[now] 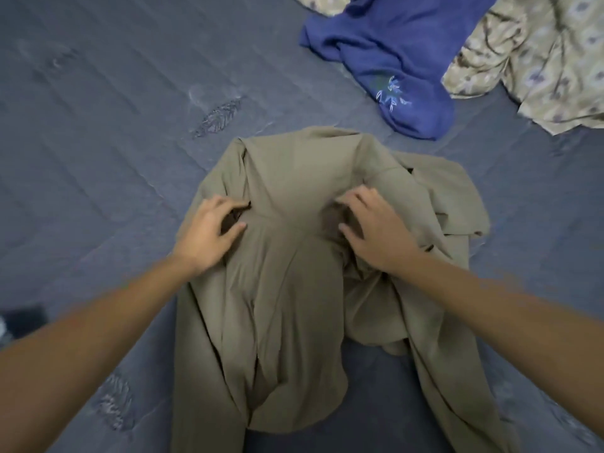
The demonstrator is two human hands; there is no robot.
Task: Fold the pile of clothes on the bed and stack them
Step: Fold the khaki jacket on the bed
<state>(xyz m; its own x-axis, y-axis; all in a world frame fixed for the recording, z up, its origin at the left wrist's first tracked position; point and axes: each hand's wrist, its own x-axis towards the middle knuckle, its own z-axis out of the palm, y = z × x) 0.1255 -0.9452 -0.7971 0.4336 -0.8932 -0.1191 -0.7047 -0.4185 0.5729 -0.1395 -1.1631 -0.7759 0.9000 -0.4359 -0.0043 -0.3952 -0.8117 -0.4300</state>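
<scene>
Two hands are working an olive-drab garment (pixel 287 256) lying rumpled mid-bed, matte smooth cloth; no label or writing readable. Left hand (pixel 204 232) is curling fingers into a fold at its left edge, thumb pressing. Right hand (pixel 376 230) is clawing bunched fabric, fingers bent. Beyond are lying a blue embroidered garment (pixel 392 60), a patterned beige cloth (pixel 539 60), on the grey-blue quilted bedspread (pixel 98 125).

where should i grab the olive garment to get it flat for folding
Probably at its two upper corners, from the near side, where the left hand and right hand already rest. The olive garment is bunched there with loose folds trailing toward the camera, so pinching both sides and pulling apart should spread it.
</scene>
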